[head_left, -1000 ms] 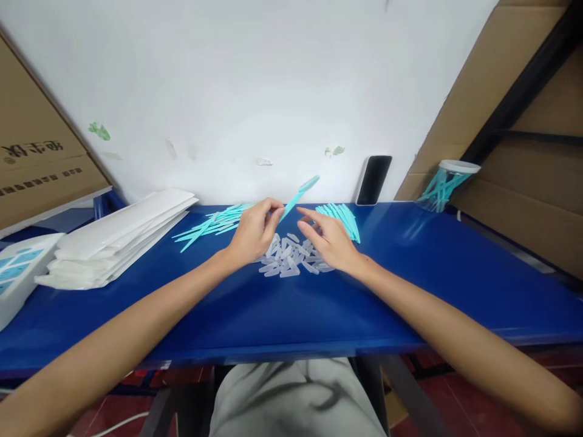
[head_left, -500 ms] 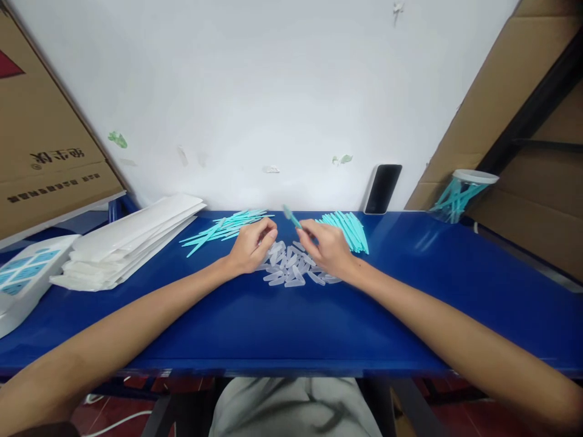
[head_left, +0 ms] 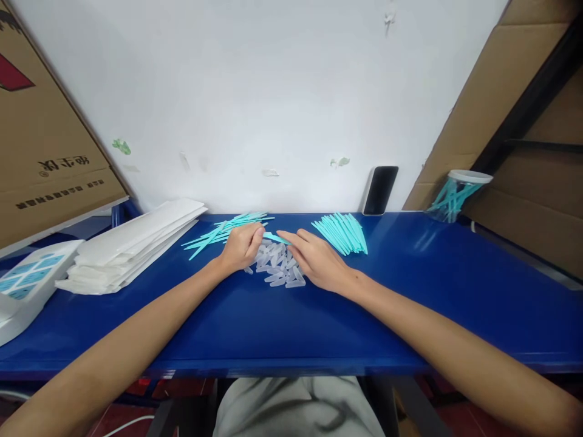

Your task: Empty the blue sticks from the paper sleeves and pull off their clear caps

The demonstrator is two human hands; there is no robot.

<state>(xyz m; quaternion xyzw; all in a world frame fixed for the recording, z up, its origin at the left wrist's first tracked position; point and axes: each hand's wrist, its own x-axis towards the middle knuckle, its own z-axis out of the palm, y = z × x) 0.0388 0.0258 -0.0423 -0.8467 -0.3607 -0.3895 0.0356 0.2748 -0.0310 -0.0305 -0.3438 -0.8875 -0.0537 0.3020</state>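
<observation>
A teal stick (head_left: 276, 238) spans the gap between my two hands, above a pile of translucent caps (head_left: 280, 265). My left hand (head_left: 243, 246) is closed on its left end, thumb on top. The fingers of my right hand (head_left: 314, 256) are pressed against its right end. Behind my left hand lies a loose, crossed heap of teal sticks (head_left: 207, 238). Beyond my right hand is a neater row of teal sticks (head_left: 342, 233). Whether a cap is inside my left hand is hidden.
White paper sleeves (head_left: 132, 246) and a white tray with blue pieces (head_left: 43, 273) lie at the left. A dark phone-like device (head_left: 381, 190) leans on the wall. A clear jar of teal sticks (head_left: 455, 197) stands at the right, near cardboard.
My right hand has lowered the teal stick to a flatter angle and brought it against my left hand. My left hand has shifted slightly left and closed on its end.
</observation>
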